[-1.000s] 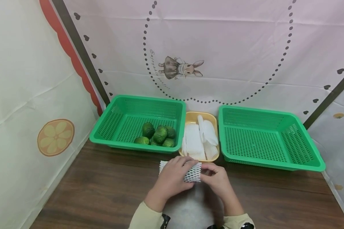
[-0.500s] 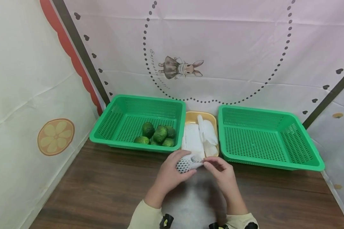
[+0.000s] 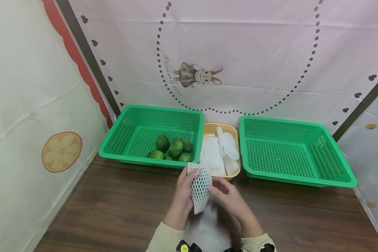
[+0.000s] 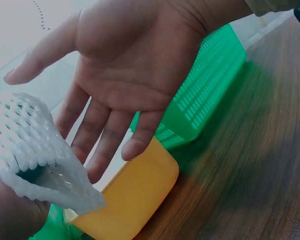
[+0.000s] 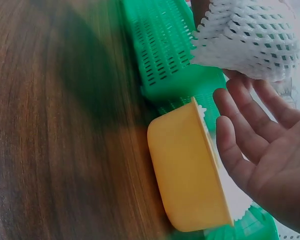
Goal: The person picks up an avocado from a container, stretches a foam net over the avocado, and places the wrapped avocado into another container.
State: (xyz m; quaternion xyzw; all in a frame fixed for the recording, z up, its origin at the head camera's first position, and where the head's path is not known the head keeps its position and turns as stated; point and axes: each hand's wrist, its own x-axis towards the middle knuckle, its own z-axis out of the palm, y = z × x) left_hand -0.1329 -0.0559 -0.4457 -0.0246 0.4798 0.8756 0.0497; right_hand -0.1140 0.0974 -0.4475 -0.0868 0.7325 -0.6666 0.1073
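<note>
A white foam net sleeve [image 3: 200, 189] stands almost upright in my left hand [image 3: 182, 194], which grips it with the thumb across the front. Something dark green shows inside its lower opening in the left wrist view; its kind is not plain. My right hand [image 3: 231, 197] is just right of the sleeve, fingertips at its side; whether they touch it is unclear. In the left wrist view the right palm [image 4: 135, 60] faces the camera, fingers spread and nearly straight. Several rough-skinned green fruits [image 3: 175, 147] lie in the left green basket [image 3: 148, 160].
A yellow tray [image 3: 210, 129] with more white foam net sleeves [image 3: 213, 155] stands between the baskets. A second green basket [image 3: 296, 179] with nothing visible in it is on the right. Brown wooden table [image 3: 113, 203] lies in front. Printed cloth [image 3: 255, 52] hangs behind.
The net sleeve has turned from lying sideways to nearly upright, moving slightly left in the left hand. The right fingers, earlier at the sleeve's right end, have loosened and shifted left.
</note>
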